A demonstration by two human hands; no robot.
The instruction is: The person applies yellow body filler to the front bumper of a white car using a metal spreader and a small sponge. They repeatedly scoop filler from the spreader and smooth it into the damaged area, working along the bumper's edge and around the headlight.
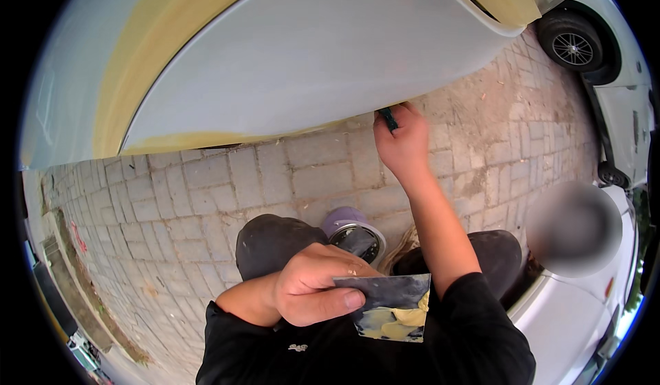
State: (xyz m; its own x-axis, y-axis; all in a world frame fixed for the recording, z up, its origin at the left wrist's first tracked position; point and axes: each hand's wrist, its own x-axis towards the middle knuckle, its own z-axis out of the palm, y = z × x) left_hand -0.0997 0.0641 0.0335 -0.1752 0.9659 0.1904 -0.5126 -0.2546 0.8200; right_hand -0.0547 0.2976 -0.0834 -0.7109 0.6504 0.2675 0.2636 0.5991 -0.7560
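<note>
My left hand (313, 285) is closed on a flat metal putty plate (378, 289), held in front of my chest with the thumb on its face. Smears of soft yellow putty (402, 322) lie on the plate's lower right part. My right hand (402, 137) reaches forward and grips a dark green putty spreader (388, 118), mostly hidden in the fingers. The spreader is at the lower edge of a grey car body panel (295, 55). Yellowish filler (199, 139) runs along that lower edge; I cannot tell whether the spreader touches it.
Between my knees stands an open round can (347, 216) with a purple side. Brick paving (316, 179) spreads under the panel. At the right are a parked light-coloured vehicle with a black wheel (570, 45), a white car (570, 309) and a blurred round patch.
</note>
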